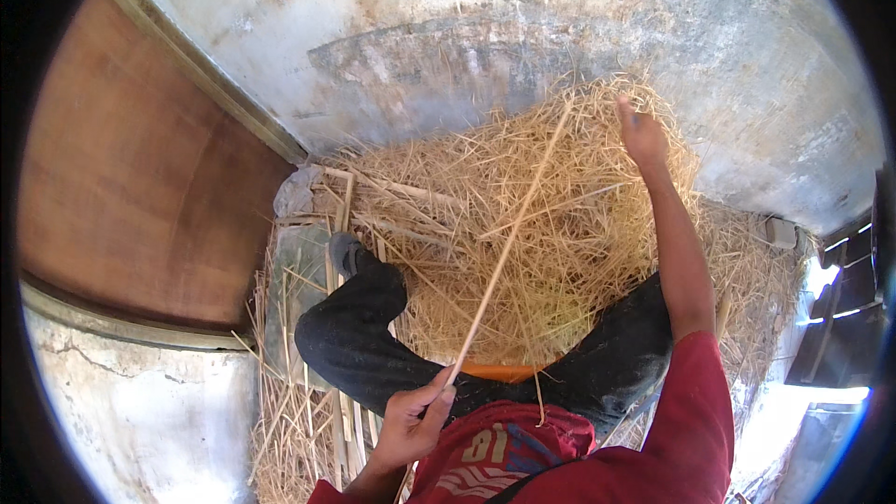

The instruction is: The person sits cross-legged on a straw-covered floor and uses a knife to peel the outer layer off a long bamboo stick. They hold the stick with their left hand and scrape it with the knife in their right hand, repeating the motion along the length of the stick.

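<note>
My left hand [413,422], low in the picture near my lap, is closed on one end of a long, thin, pale stick [511,241]. The stick slants up and to the right, and its far end lies over the heap of straw-like shavings [560,215]. My right hand [644,138] is stretched far forward above the top right of the heap, apart from the stick. Its fingers are curled with the thumb pointing up. A small bluish spot shows at the fingers, too little to name.
Several long pale strips [342,434] lie to my left beside my bent leg [359,336]. Part of an orange thing [509,372] shows between my thighs. A stained wall [448,47] rises behind the heap, and a brown wooden panel [140,159] stands at the left.
</note>
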Motion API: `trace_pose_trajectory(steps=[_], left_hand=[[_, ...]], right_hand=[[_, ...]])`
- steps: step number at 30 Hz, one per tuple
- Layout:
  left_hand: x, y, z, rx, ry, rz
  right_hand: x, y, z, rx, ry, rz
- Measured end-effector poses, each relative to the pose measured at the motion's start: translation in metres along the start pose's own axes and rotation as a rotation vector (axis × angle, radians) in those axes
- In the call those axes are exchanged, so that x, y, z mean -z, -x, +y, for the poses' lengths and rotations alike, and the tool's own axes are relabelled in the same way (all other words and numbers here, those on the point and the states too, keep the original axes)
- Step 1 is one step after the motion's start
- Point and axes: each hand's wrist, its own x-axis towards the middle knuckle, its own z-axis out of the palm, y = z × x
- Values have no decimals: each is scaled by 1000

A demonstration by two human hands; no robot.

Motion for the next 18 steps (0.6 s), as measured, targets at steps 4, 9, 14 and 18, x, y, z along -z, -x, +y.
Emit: trace_pose_trajectory(steps=[4,9,14,18], left_hand=[[7,2,-7,73,73,116],[-3,-22,-9,35,291,53],[-10,-28,3,6,227,39],[-15,-30,-5,-3,193,41]], right_hand=[[5,36,-41,31,-97,-151],[7,186,-116,742,-72,-398],[10,190,-119,815,-61,-344],[-3,151,-101,587,-87,-311]])
